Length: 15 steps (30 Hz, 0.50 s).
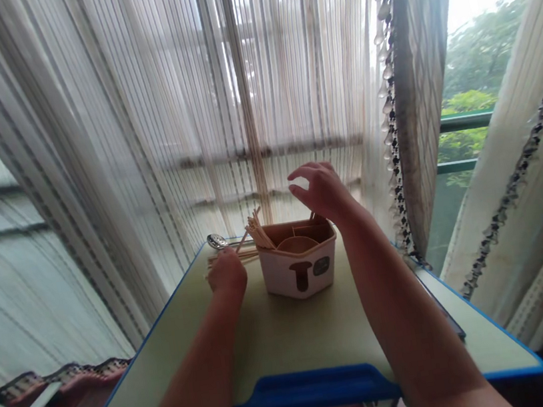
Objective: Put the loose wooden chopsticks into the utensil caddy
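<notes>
A cutlery holder, white outside and brown inside, stands mid-table with divided compartments. Several light wooden chopsticks lean upright in its left compartment. More chopsticks lie on the table left of the holder, their ends showing beside my left hand, which is closed around them; its fingertips are mostly hidden. Just behind that hand lies a metal slotted spoon. My right hand is raised over the back right of the holder, thumb and fingers curved apart with nothing between them. Dark thin handles show below it.
The pale table has a blue edge and a blue front bar. A thin dark-edged flat object lies along the right side, partly behind my right forearm. Striped sheer curtains hang right behind the table.
</notes>
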Motion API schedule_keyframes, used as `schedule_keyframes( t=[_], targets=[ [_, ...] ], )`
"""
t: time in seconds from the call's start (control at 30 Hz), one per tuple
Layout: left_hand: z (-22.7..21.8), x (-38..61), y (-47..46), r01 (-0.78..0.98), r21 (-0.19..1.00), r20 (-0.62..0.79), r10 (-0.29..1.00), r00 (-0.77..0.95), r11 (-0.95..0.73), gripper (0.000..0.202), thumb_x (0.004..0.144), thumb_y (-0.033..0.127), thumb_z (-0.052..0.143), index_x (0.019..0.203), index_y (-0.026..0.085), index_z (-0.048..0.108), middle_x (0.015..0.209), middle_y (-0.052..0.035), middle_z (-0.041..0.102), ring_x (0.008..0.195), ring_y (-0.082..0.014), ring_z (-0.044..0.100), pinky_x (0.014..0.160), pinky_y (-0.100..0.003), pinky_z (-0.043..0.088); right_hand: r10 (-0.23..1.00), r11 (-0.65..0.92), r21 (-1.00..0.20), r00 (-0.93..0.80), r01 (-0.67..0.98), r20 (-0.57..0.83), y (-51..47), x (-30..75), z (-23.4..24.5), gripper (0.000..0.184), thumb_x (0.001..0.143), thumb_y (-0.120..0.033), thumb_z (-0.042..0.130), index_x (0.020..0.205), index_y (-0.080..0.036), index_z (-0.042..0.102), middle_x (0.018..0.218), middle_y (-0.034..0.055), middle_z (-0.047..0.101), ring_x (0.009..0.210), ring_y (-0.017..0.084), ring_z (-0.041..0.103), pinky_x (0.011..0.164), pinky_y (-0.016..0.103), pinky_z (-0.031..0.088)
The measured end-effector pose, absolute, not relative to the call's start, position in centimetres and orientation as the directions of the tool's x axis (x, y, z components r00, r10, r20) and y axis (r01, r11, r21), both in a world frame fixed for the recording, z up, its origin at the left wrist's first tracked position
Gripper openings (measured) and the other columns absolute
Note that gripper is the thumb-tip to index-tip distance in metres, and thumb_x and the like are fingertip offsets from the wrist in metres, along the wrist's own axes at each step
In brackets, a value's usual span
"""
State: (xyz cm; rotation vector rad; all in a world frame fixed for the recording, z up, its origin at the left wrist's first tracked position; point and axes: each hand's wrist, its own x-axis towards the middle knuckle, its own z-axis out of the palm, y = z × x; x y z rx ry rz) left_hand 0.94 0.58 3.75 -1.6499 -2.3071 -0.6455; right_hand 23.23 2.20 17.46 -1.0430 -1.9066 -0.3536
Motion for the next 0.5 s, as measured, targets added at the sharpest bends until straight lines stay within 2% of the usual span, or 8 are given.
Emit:
schedule_keyframes(
  t=[0.17, 0.3, 0.5],
  targets=[
    [4.3, 1.2, 0.6, 0.941, 0.296, 0.720, 0.608, -0.334, 0.167, 0.024, 0.090, 0.017, 0.031, 0.103, 0.013, 0.051, 0.095, -0.0131, 0.061, 0.084, -0.0218, 0.062, 0.068, -0.030, 0.047, 0.488, 0.653, -0.175, -0.232, 0.737, 0.842, 1.8, 22.7, 17.7, 0.019, 0.080, -0.023, 0.053, 0.092, -0.020, 0.067, 0.103, 0.0068, 0.065, 0.101, 0.024, 0.053, 0.092, 0.041, 0.037],
    [4.3, 1.1, 0.8, 0.955, 0.290, 0.802, 0.528, -0.279, 0.064, 0.025, 0.093, 0.021, 0.030, 0.108, 0.015, 0.048, 0.097, -0.0109, 0.060, 0.079, -0.0195, 0.061, 0.064, -0.028, 0.044, 0.469, 0.713, -0.213, -0.228, 0.668, 0.853, 1.2, 22.4, 18.1, 0.019, 0.080, -0.020, 0.052, 0.093, -0.019, 0.066, 0.101, 0.0068, 0.065, 0.100, 0.022, 0.056, 0.091, 0.039, 0.039],
    [3.8, 1.0, 0.9, 0.970, 0.188, 0.886, 0.453, -0.100, -0.152, 0.025, 0.093, 0.023, 0.032, 0.108, 0.017, 0.051, 0.098, -0.0094, 0.059, 0.081, -0.0185, 0.059, 0.068, -0.029, 0.042, 0.483, 0.757, -0.315, -0.166, 0.572, 0.859, 2.0, 22.0, 17.7, 0.022, 0.081, -0.031, 0.055, 0.097, -0.018, 0.063, 0.099, 0.0085, 0.066, 0.096, 0.022, 0.059, 0.087, 0.041, 0.044]
  ],
)
